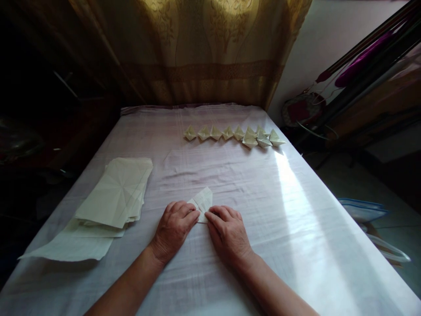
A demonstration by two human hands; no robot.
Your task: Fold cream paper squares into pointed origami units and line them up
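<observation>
A small folded piece of cream paper (204,201) lies on the white cloth (230,175) near the front middle. My left hand (174,228) presses on its near left corner with fingers bent and pinched on the edge. My right hand (228,230) presses the near right edge the same way, fingertips close to the left hand's. Most of the paper pokes out beyond the fingers, pointing away from me.
A stack of creased cream sheets (115,193) lies at the left, over a longer sheet (72,248). A row of several folded paper boats (233,134) sits at the far side. A gold curtain (204,48) hangs behind; clutter and bags (362,210) stand right of the table.
</observation>
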